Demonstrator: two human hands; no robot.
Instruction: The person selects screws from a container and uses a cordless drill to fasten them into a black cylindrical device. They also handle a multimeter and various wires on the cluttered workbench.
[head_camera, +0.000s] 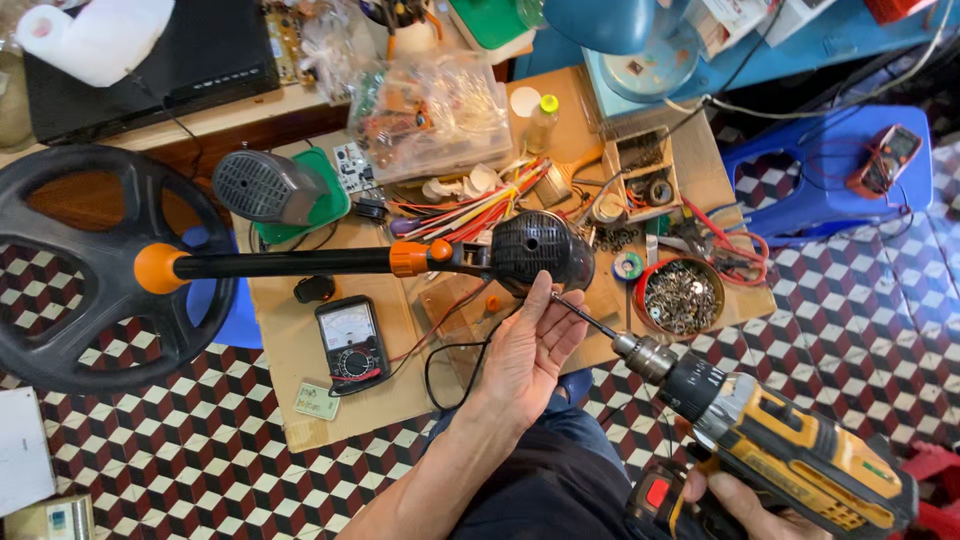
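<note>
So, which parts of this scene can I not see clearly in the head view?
- Right hand: cut off by the bottom edge and mostly covered by the yellow drill.
- Drill bit tip: its contact point on the black motor housing is hidden by the left hand.
- Red bowl: its small metal parts are too small to tell apart.
- Meter: its dial marks are too small to read.
</note>
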